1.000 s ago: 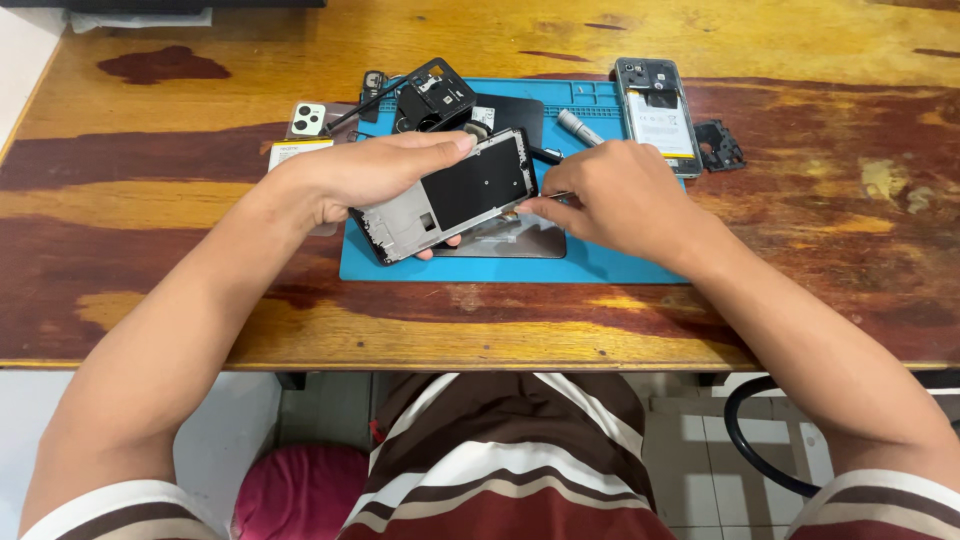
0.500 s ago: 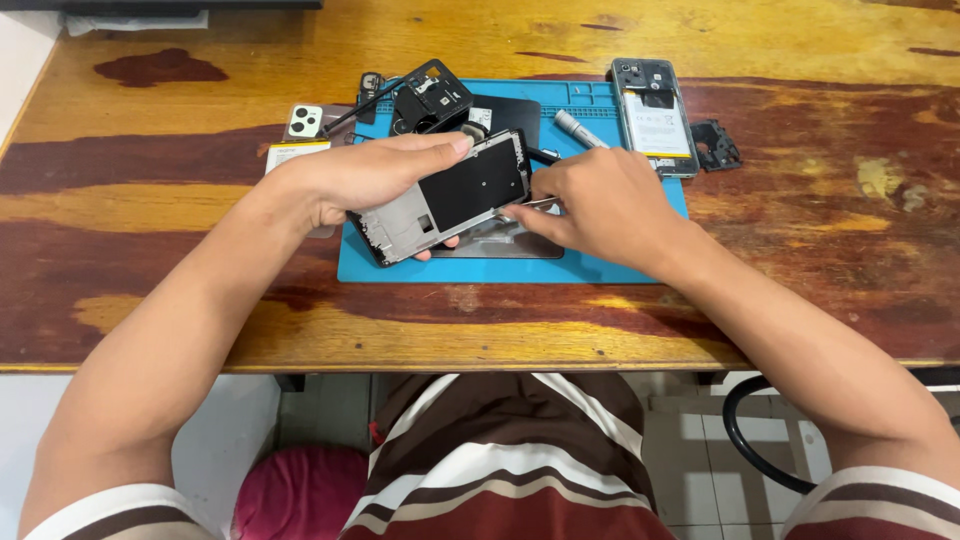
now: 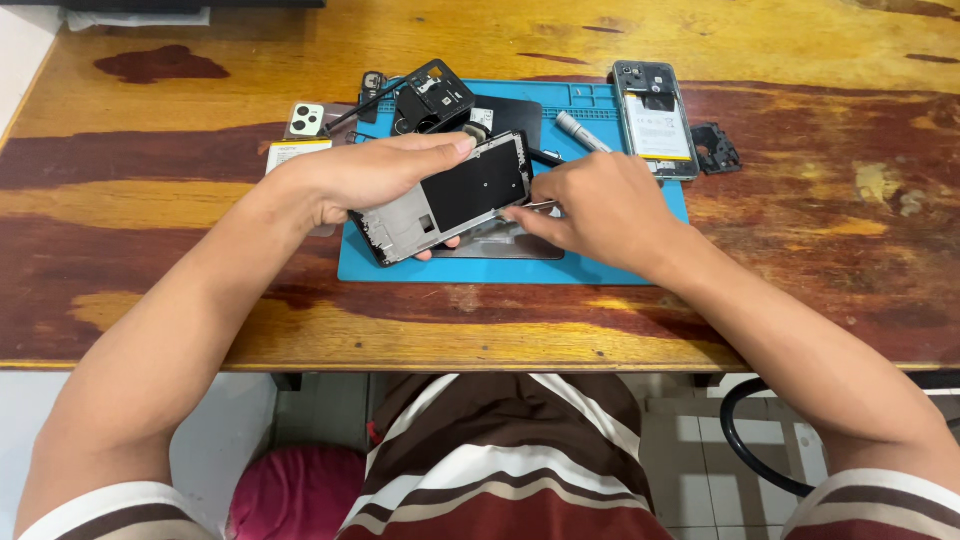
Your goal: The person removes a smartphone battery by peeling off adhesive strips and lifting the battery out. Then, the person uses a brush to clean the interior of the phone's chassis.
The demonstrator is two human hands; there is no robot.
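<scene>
I saw the left hand (image 3: 375,175) gripping the phone frame (image 3: 447,197) tilted above the blue mat (image 3: 600,262) (fingers curled over its top edge); the right hand (image 3: 590,210) pinched thin tweezers (image 3: 535,207) against its right side.

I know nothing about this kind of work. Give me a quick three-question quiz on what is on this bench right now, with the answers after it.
1. True or false: the left hand holds the phone frame tilted above the blue mat.
2. Which hand holds a thin metal tool at the frame's edge?
A. left
B. right
C. neither
3. Fill in: the opened phone with its battery showing lies at the mat's far ______ corner.

Key
1. True: the frame is in its grip, raised off the mat.
2. B: the right hand pinches it; the tool is too small to name.
3. right, next to a small black part on the wooden table.
</scene>
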